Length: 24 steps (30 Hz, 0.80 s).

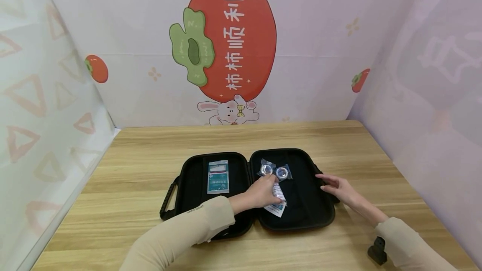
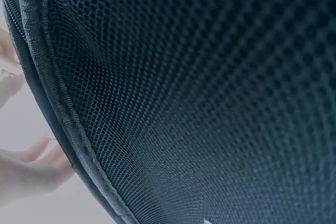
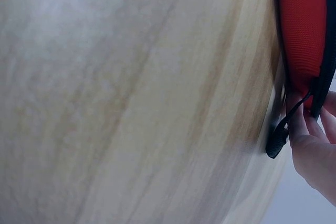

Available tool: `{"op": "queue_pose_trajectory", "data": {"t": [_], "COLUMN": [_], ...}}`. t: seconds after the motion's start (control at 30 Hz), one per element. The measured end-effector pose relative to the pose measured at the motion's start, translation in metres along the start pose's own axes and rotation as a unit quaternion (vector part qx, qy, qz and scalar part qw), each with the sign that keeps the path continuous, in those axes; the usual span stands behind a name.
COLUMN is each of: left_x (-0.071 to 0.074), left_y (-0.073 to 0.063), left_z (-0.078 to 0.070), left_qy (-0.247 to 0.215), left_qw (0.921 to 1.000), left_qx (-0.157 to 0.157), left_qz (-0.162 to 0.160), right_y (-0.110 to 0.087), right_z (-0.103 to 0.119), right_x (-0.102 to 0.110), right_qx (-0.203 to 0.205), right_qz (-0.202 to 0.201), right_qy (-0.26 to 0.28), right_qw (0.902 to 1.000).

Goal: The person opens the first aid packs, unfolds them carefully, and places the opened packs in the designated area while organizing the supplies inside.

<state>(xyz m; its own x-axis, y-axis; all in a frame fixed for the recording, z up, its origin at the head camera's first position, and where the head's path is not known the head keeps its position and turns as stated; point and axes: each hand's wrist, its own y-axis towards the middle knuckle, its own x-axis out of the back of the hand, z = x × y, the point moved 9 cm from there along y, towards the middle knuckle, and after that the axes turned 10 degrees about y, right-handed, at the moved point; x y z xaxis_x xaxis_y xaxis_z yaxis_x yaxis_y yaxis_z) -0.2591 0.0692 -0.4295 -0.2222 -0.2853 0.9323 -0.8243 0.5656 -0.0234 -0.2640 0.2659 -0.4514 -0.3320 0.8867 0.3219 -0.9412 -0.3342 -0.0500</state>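
A zippered case (image 1: 308, 210), black inside, lies unfolded flat on the table. My left hand (image 1: 260, 192) reaches over its right half and pinches a white printed packet (image 1: 276, 209), the fingers covering the packet's upper part. Just beyond those fingertips lie two small rolls in clear wrap, a left roll (image 1: 267, 169) and a right roll (image 1: 282, 172). At the case's right rim, my right hand (image 1: 340, 189) holds the edge between thumb and fingers. The right wrist view shows the red outer shell (image 3: 303, 30) with a zipper pull (image 3: 276, 142) beside those fingers.
A green-and-white packet (image 1: 218, 177) lies in the case's left half. The carry handle (image 1: 169, 200) sticks out on the left. Black mesh (image 2: 173, 93) fills most of the left wrist view. A wooden table (image 1: 132, 166) runs back to a printed backdrop (image 1: 301, 74).
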Motion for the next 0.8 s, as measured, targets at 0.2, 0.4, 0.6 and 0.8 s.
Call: {"op": "queue_pose_trajectory", "data": {"t": [0.2,0.4,0.6,0.8], "left_x": [0.002,0.006,0.01,0.019], "left_y": [-0.001,-0.002,-0.007,-0.016], "left_z": [0.0,0.001,0.0,0.003], "left_qy": [-0.011,-0.023,-0.04,-0.048], "left_qw": [0.9999,0.9995,0.9986,0.998], "left_qx": [-0.005,-0.015,-0.031,-0.033], "left_qz": [-0.004,-0.016,-0.017,-0.023], "right_y": [0.0,0.0,0.0,0.0], "right_z": [0.001,-0.004,-0.005,-0.005], "right_x": [0.0,0.001,0.002,0.002], "right_qx": [0.003,-0.016,-0.017,-0.014], "right_qz": [-0.003,-0.01,-0.011,-0.012], "right_qy": [-0.004,-0.009,-0.006,-0.005], "right_qw": [1.0,0.9998,0.9998,0.9998]}}
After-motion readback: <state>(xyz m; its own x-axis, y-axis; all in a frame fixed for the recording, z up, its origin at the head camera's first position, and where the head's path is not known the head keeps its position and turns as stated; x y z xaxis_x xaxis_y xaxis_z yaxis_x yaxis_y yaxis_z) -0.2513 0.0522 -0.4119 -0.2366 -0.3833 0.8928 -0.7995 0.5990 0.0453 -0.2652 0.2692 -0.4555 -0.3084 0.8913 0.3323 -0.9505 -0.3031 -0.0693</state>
